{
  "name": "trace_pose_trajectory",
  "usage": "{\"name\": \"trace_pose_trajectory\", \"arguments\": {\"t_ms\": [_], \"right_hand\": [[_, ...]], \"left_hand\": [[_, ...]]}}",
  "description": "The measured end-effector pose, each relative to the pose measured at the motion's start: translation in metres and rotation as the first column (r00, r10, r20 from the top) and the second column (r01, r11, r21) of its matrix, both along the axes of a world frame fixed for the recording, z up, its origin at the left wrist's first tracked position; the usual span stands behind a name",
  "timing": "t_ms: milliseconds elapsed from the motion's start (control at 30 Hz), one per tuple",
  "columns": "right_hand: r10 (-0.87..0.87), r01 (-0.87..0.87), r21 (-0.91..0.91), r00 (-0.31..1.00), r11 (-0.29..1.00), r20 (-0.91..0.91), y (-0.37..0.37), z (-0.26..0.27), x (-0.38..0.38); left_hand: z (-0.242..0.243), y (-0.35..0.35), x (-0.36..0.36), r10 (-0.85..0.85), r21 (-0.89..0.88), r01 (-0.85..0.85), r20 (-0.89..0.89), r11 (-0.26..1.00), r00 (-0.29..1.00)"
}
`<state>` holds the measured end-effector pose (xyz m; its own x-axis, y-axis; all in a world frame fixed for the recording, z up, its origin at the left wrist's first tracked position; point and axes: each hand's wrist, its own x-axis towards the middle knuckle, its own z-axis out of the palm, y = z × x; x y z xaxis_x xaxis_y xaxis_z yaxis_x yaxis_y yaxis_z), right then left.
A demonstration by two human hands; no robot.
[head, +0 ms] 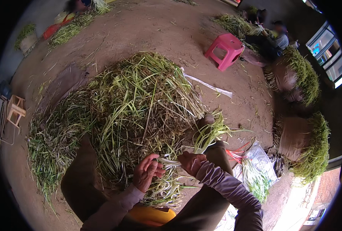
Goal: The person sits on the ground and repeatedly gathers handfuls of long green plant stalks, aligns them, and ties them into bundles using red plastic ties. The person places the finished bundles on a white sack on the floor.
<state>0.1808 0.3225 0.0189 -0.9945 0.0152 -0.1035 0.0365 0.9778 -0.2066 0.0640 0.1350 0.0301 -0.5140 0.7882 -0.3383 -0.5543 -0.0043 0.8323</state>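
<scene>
A small bunch of long leafy stalks point(211, 134), pale at one end and yellow-green at the other, is gripped in my right hand point(191, 162) above my right knee. Its white ends point(169, 162) point left towards my left hand point(148, 171). That hand's fingers are spread and curved beside the white ends; it holds nothing that I can make out. Beneath and beyond both hands lies a big heap of green and dried stalks point(136, 98). Loose pale trimmings point(163, 190) lie between my legs.
A pink plastic stool point(226, 50) stands beyond the heap. To the right, a bunch with white stems point(256, 176) lies on a plastic sheet point(263, 161), near wrapped bundles point(295, 138). A wooden stool point(16, 110) is far left. Other people point(278, 37) sit at the back beside more stalks.
</scene>
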Motion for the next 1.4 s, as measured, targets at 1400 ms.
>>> {"name": "trace_pose_trajectory", "arguments": {"t_ms": [1400], "right_hand": [[-0.205, 0.246, -0.896, 0.962, 0.368, 0.180, -0.044, 0.039, -0.049]], "left_hand": [[-0.021, -0.007, 0.001, 0.164, -0.010, -0.169, -0.195, 0.986, 0.967]]}}
